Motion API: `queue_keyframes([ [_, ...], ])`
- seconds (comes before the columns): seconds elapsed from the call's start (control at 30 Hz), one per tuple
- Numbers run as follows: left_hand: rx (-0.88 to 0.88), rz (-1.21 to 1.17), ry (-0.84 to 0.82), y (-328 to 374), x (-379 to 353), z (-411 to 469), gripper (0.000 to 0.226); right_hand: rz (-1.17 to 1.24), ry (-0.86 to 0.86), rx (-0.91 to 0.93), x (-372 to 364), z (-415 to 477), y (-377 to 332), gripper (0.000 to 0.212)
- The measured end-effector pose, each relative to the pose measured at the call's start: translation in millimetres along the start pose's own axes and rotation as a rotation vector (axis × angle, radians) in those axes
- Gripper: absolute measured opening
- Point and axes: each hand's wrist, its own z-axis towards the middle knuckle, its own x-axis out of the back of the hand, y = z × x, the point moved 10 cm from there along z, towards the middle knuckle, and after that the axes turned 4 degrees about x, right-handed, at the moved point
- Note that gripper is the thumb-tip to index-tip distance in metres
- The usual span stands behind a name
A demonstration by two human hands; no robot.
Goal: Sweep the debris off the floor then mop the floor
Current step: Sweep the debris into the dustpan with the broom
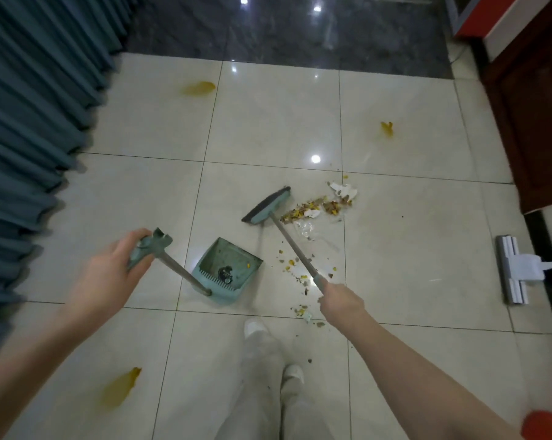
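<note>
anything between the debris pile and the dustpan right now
Only the broom head: it sits on the dustpan side of the debris pile. Otherwise just floor with scattered crumbs.

Glossy cream tile floor with thin dark grout lines, far edge meeting a band of dark polished stone; pleated teal curtain along the left, dark brown wooden cabinet at right, small bright light glints on the tiles.

Teal broom tilted beside debris pile, teal dustpan left of it, white mop flat
</note>
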Motion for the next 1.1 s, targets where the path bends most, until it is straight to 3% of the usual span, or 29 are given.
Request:
queue_keyframes([
  [0.27, 0.000, 0.018, 0.041, -1.3, 0.3, -60.6, 0.033, -0.033, -0.045, -0.036, -46.6, -80.4, 64.3, 0.057],
  [0.43, 0.036, 0.034, 0.092, -6.5, 3.1, -105.6, 0.033, 0.003, -0.006, -0.042, -44.5, -110.8, 87.9, 0.050],
  [0.77, 0.091, 0.034, 0.117, -20.5, 4.6, -167.9, 0.035, 0.048, 0.109, 0.103, -7.8, -91.4, 26.2, 0.041],
  [0.97, 0.124, 0.040, 0.075, -34.3, -0.2, -183.3, 0.035, -0.072, 0.073, 0.149, -14.3, -64.7, -14.7, 0.042],
  [1.1, 0.124, 0.048, 0.028, -35.9, -8.0, -187.6, 0.035, -0.171, 0.022, 0.130, -35.2, -69.0, 0.3, 0.049],
])
